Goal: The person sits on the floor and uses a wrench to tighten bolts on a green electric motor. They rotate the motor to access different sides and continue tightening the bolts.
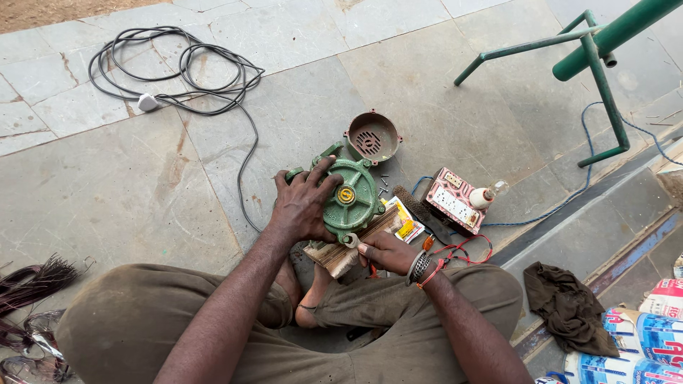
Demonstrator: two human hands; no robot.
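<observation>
Gripping green motor housing from left, left hand spreads fingers over casing. Right hand pinches wooden block beneath motor. Rust-brown fan cover lies behind on stone floor.

Fan cover and switchboard crowd pump.
</observation>
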